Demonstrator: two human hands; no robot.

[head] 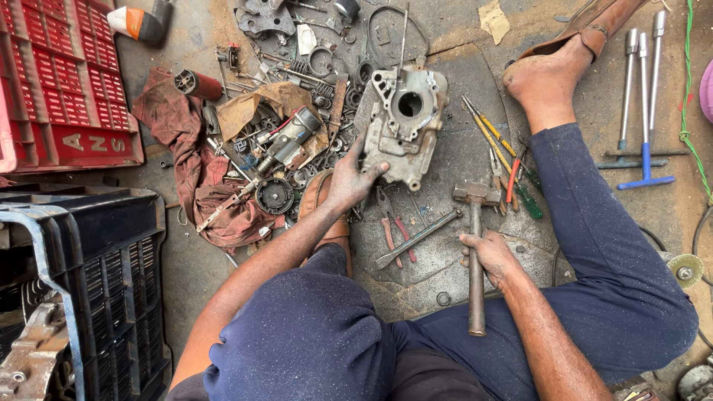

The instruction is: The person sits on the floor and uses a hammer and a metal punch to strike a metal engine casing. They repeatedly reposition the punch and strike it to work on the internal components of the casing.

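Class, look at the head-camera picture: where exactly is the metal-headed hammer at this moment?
The metal-headed hammer is right of centre, gripped mid-handle by the right hand, its head resting on the ground just right of the grey metal engine casing and beside the red-handled pliers.

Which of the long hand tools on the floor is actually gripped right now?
The hammer: the right hand is wrapped around its handle. The screwdrivers, pliers and T-handle wrenches lie untouched; the left hand rests on the metal casing.

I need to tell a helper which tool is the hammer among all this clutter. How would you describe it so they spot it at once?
Start at the grey metal engine casing in the middle of the floor, steadied by the left hand. Just right of and below it lies the hammer, its handle gripped by the right hand. Unlike the slim screwdrivers nearby, it has a blocky steel head.
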